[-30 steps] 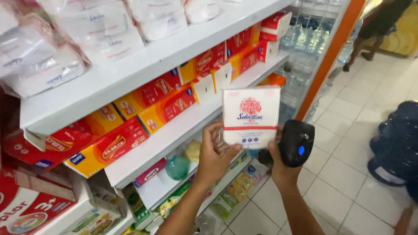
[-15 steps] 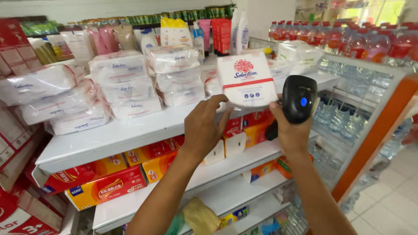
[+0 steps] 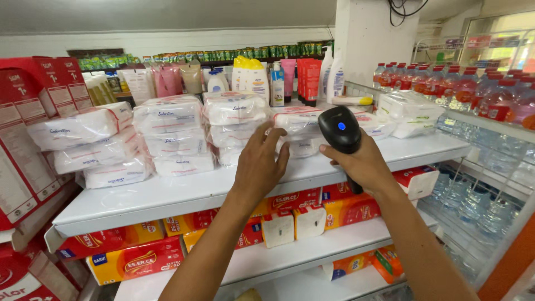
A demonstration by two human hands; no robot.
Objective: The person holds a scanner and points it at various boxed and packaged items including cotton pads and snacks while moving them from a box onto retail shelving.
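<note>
Since half a second ago, the white packet with the red flower print has been carried forward from in front of the shelf (image 3: 167, 198) and pressed in among the tissue packs (image 3: 301, 120) stacked on it, and the view has been raised so the shelf top is seen flat on. Nearest, the left hand (image 3: 259, 164) is stretched over the shelf edge with fingers spread and only loosely curled; the fingertips are laid against the packs, but whether a packet is actually gripped cannot be told, since the palm hides it. Just right of that hand, the right hand (image 3: 362, 164) is wrapped fully around the handle of a black scanner (image 3: 341, 129), held above the shelf edge with its blue light towards the camera. Beyond the packs, bottles (image 3: 262, 78) are lined along the back of the shelf. It is judged that the soft stack could be shoved backwards or toppled by the push, and the scanner could be knocked against the packs.
</note>
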